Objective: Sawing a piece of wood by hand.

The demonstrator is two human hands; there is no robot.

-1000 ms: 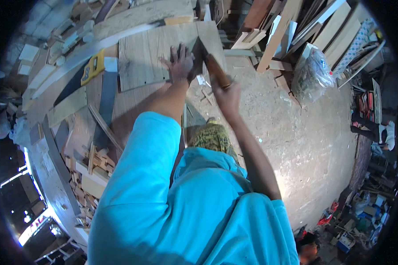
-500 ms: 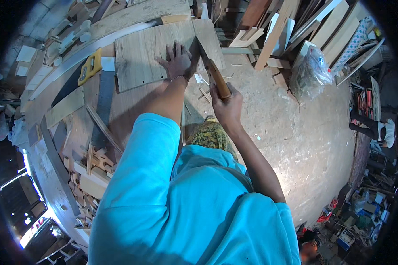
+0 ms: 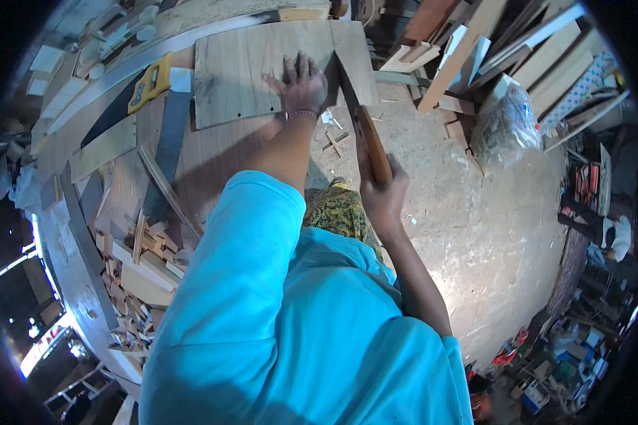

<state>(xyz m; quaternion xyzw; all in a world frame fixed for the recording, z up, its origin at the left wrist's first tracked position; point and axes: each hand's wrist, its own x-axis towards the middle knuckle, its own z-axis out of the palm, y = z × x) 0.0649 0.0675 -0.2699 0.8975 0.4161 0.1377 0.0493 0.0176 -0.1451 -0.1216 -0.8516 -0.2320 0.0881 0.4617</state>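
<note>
A pale wood-grain board (image 3: pixel 234 71) lies on the workbench, its right end reaching past the bench edge. My left hand (image 3: pixel 301 86) presses flat on it, fingers spread. My right hand (image 3: pixel 385 193) is closed round the wooden handle of a handsaw (image 3: pixel 374 142). The saw's dark blade sits in a cut that runs from the board's near edge toward its far edge, just right of my left hand. The tip of the blade is hidden at the cut. A few small dark holes line the board's near edge.
A second handsaw with a yellow handle (image 3: pixel 151 83) lies left of the board, beside a dark grey strip (image 3: pixel 166 156). Offcuts (image 3: pixel 145 262) pile up nearer on the left. Planks (image 3: pixel 468 53) lean at the back right by a plastic bag (image 3: pixel 507 120). A person (image 3: pixel 613 234) is far right.
My right hand has drawn the handsaw back toward me, and more of its blade shows. My left hand stays on the board. The whole view has shifted slightly.
</note>
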